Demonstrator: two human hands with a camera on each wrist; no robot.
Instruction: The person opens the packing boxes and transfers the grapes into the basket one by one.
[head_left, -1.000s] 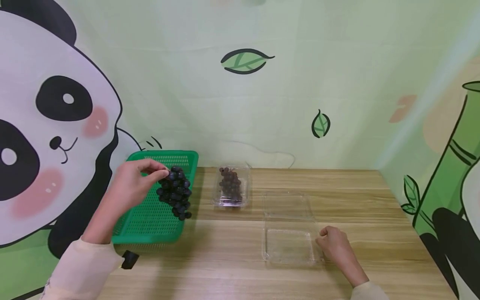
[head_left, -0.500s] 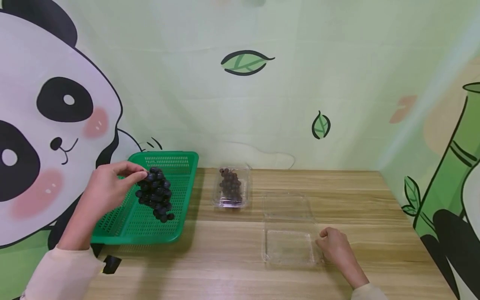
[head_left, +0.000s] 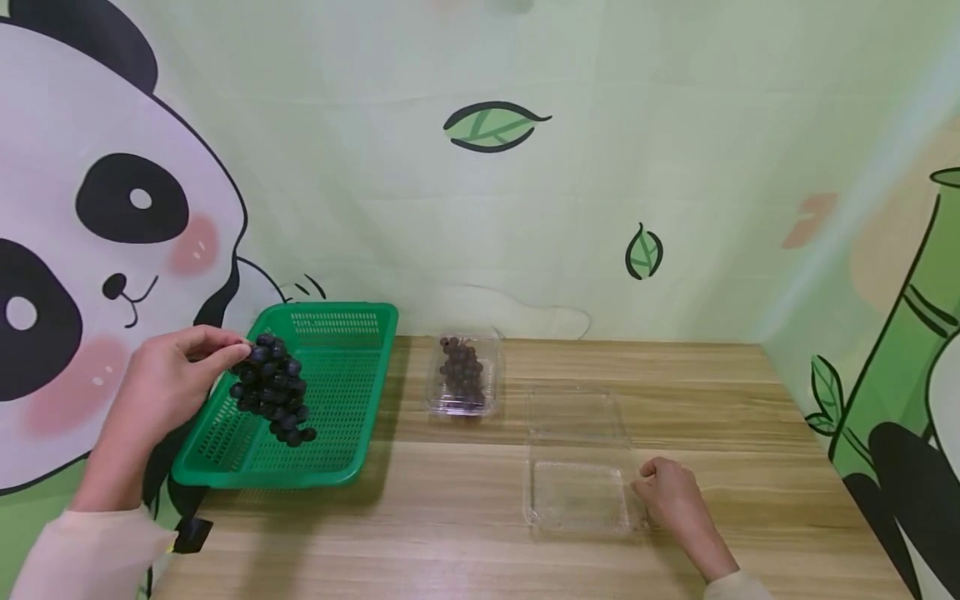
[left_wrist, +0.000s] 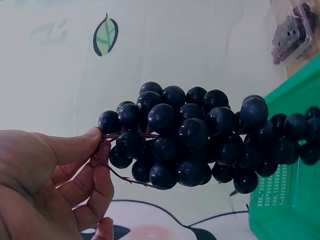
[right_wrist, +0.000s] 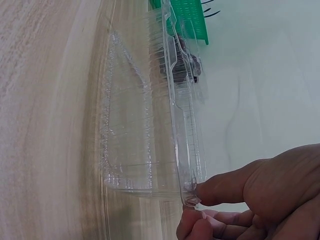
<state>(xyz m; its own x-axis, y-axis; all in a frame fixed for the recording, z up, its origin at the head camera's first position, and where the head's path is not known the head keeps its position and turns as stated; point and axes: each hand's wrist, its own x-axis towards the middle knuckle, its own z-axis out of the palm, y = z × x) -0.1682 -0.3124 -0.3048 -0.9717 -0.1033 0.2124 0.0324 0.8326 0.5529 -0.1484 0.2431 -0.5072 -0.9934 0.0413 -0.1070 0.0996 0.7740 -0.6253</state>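
Note:
The left hand (head_left: 168,375) pinches the stem of a dark grape bunch (head_left: 270,387) between thumb and fingers, and the bunch hangs over the left part of a green basket (head_left: 330,433). In the left wrist view the grapes (left_wrist: 192,132) stretch away from the fingertips, with the stem (left_wrist: 112,137) held at the thumb. On the table, an open clear plastic box (head_left: 577,492) lies with its lid (head_left: 573,411) folded back. The right hand (head_left: 675,504) grips the box's right edge; the right wrist view shows thumb and fingers on the rim (right_wrist: 187,192).
A clear box (head_left: 487,375) holding a smaller reddish-dark grape bunch (head_left: 461,371) stands between the basket and the open box. Behind the wooden table (head_left: 450,533) hangs a printed cloth (head_left: 375,150) with pandas and leaves. A small black piece (head_left: 192,535) is near the left sleeve.
The left hand has moved left with the grape bunch, from the basket's right side to its left side. The right hand has stayed on the box edge.

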